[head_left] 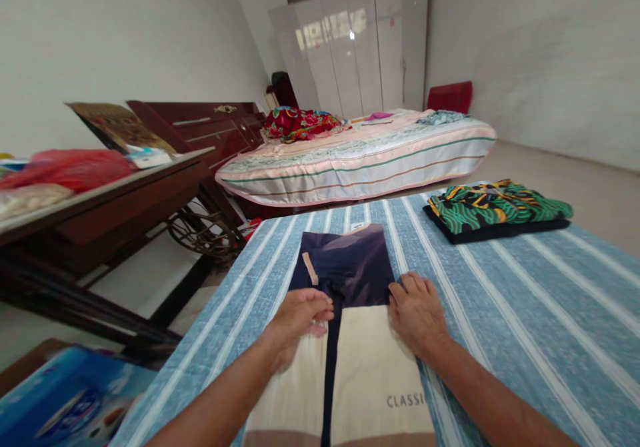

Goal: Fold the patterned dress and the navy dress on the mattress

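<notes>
A folded garment [350,340] in navy and cream, with the word "CLASSIC" printed near its lower right, lies flat on the blue striped cloth [525,313] in front of me. My left hand [299,319] rests on its left half, fingers bent and pressed together on the fabric near the dark middle strip. My right hand [417,313] lies on the garment's right edge, fingers curled down over the border between navy and cream. Both forearms reach in from the bottom of the view.
A folded green, yellow and black patterned cloth on a dark one [495,210] lies at the far right of the striped surface. A mattress [360,157] with a red bundle [300,123] sits beyond. A dark wooden table [100,213] stands left, a blue box [65,400] below.
</notes>
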The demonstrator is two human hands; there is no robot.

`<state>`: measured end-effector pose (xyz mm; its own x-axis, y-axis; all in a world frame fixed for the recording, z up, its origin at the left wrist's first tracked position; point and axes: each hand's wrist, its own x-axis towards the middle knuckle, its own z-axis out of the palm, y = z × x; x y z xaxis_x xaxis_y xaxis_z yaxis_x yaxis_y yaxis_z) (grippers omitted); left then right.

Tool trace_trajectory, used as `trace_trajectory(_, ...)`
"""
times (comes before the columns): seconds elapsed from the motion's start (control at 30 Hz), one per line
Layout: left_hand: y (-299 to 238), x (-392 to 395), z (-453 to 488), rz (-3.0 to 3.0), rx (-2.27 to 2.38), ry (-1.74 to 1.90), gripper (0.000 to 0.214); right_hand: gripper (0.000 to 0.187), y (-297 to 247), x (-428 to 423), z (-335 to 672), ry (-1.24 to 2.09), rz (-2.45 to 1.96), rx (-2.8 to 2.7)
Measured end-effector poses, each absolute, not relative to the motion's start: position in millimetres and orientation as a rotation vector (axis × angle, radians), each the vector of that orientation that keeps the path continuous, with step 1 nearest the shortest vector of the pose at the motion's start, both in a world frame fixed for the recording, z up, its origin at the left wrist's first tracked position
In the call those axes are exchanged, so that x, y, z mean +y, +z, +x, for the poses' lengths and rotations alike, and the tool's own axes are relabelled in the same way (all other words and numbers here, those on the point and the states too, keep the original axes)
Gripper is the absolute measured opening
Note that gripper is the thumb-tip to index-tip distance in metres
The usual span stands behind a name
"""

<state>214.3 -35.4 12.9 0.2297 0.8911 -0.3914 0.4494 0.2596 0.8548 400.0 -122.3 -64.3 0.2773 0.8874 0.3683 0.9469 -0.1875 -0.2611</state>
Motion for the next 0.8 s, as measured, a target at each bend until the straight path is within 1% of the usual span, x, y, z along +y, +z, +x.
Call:
trace_trajectory(0.1,14.7,-36.5,220.0,1.009,1.326,0.493,0.015,0.023,-65.0,-122.0,400.2,-0.181,-2.113,-1.645)
trace_trajectory(0.23,5.8,-26.2,235.5,0.831,1.306,0.470,0.007,0.023,-65.6,-121.3,400.9,-0.171,-2.111,-1.638)
trace_trajectory(0.5,-6.9,-20.0,265.3,0.885,1.288,0.285,0.013,0.021,-63.7,-120.9,399.9,-0.143,-2.106,-1.610)
trace_trajectory(0.63,-5.8,-21.3,274.9,0.956,1.293,0.307,0.016,0.021,-62.4,-120.9,399.5,-0.137,-2.113,-1.615)
trace_trajectory(0.8,-9.1,-27.3,277.3,0.902,1.237,0.359,0.007,0.021,-63.0,-120.8,399.8,-0.138,-2.107,-1.612)
